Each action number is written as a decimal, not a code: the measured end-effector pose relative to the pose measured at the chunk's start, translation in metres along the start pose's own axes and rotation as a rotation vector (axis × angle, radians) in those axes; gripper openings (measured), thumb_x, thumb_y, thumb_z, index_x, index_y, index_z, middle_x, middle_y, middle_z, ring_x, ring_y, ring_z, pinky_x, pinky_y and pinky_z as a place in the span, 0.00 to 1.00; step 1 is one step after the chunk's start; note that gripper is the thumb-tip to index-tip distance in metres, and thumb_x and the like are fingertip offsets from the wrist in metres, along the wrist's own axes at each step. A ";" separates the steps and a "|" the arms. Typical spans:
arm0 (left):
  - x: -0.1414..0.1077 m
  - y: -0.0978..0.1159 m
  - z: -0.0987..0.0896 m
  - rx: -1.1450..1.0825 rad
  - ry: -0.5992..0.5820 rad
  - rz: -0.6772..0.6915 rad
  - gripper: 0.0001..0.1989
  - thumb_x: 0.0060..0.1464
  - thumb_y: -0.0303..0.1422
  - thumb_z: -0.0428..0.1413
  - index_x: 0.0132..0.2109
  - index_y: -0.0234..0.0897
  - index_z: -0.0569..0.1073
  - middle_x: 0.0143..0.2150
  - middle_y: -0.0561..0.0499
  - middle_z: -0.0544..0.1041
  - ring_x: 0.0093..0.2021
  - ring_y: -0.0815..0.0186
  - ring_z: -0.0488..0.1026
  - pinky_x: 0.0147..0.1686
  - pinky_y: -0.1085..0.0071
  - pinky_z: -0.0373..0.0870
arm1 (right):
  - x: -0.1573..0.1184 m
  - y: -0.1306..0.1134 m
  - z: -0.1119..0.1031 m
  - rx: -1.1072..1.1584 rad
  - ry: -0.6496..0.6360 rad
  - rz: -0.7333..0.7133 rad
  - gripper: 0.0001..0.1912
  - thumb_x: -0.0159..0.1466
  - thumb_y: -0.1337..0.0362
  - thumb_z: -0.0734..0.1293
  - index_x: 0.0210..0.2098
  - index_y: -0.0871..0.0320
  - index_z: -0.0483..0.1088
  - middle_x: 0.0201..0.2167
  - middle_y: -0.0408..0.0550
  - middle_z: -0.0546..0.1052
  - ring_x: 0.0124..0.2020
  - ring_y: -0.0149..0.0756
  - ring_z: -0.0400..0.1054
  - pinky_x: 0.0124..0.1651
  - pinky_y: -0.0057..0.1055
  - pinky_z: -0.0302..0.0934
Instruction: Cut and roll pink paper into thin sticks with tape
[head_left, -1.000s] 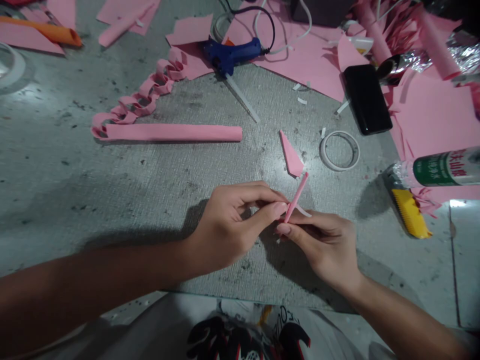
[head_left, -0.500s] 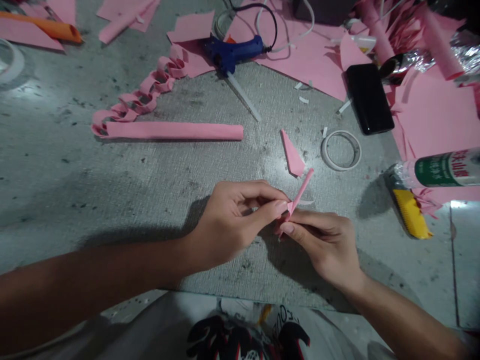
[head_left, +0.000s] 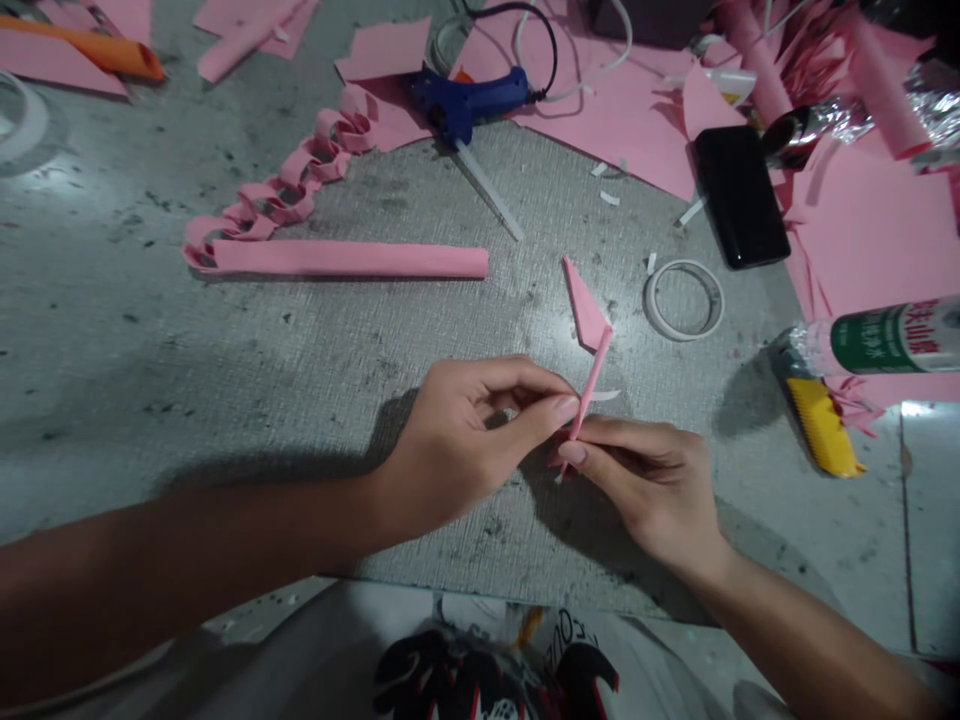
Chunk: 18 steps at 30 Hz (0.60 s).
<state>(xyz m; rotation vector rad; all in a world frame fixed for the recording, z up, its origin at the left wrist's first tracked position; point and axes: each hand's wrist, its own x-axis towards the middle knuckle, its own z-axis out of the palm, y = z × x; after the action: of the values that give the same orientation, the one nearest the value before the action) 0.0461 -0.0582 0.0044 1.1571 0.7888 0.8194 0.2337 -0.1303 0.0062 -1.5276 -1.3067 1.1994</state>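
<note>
A thin rolled strip of pink paper (head_left: pixel 592 382) stands slanted between my hands, with a small white strip (head_left: pixel 605 396) sticking out to its right. My left hand (head_left: pixel 480 430) pinches the pink strip between thumb and forefinger. Just below, my right hand (head_left: pixel 649 485) grips its lower part, and a bit of the strip pokes out under the fingertips. Behind the strip's upper end lies a pink pointed paper piece (head_left: pixel 585 308). A roll of white tape (head_left: pixel 649 305) rests to the right of it.
Farther back are a pink paper chain (head_left: pixel 281 200) with a long flat strip (head_left: pixel 345 259), a blue glue gun (head_left: pixel 480 97), and a black phone (head_left: pixel 741 198). On the right lie a bottle (head_left: pixel 885 338) and a yellow cutter (head_left: pixel 825 428). Pink sheets (head_left: pixel 600 120) cover the back.
The pink strip has tilted slightly, and its upper end has shifted left and now overlaps the pointed piece. My fingers have barely moved.
</note>
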 end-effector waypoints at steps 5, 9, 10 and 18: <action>0.000 0.000 0.000 0.009 0.004 -0.016 0.06 0.63 0.28 0.63 0.36 0.37 0.84 0.34 0.50 0.84 0.36 0.65 0.80 0.35 0.70 0.77 | -0.001 0.001 0.001 -0.016 0.024 -0.005 0.02 0.67 0.60 0.79 0.38 0.48 0.88 0.29 0.44 0.86 0.27 0.36 0.78 0.29 0.32 0.72; -0.001 -0.002 0.000 -0.005 -0.006 -0.016 0.06 0.63 0.28 0.64 0.37 0.37 0.84 0.34 0.50 0.84 0.37 0.65 0.81 0.36 0.70 0.77 | -0.002 0.002 0.001 -0.018 0.030 0.005 0.01 0.67 0.60 0.80 0.38 0.47 0.88 0.29 0.44 0.86 0.27 0.36 0.78 0.29 0.32 0.72; -0.001 -0.003 0.000 -0.009 -0.011 -0.014 0.06 0.64 0.28 0.63 0.37 0.37 0.84 0.34 0.50 0.84 0.37 0.65 0.80 0.36 0.70 0.77 | -0.002 0.002 0.001 -0.019 0.033 0.007 0.02 0.66 0.59 0.80 0.38 0.47 0.88 0.29 0.44 0.86 0.27 0.37 0.77 0.29 0.33 0.72; -0.001 -0.002 0.000 -0.012 -0.009 -0.020 0.06 0.64 0.27 0.63 0.37 0.38 0.84 0.35 0.51 0.85 0.37 0.65 0.81 0.36 0.71 0.78 | -0.002 0.002 0.000 -0.032 0.038 0.002 0.05 0.68 0.58 0.78 0.37 0.49 0.87 0.29 0.46 0.86 0.27 0.38 0.78 0.29 0.34 0.74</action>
<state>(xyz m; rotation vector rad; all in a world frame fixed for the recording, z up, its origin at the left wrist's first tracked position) 0.0455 -0.0593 0.0026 1.1399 0.7855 0.8005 0.2337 -0.1325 0.0043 -1.5675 -1.3052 1.1508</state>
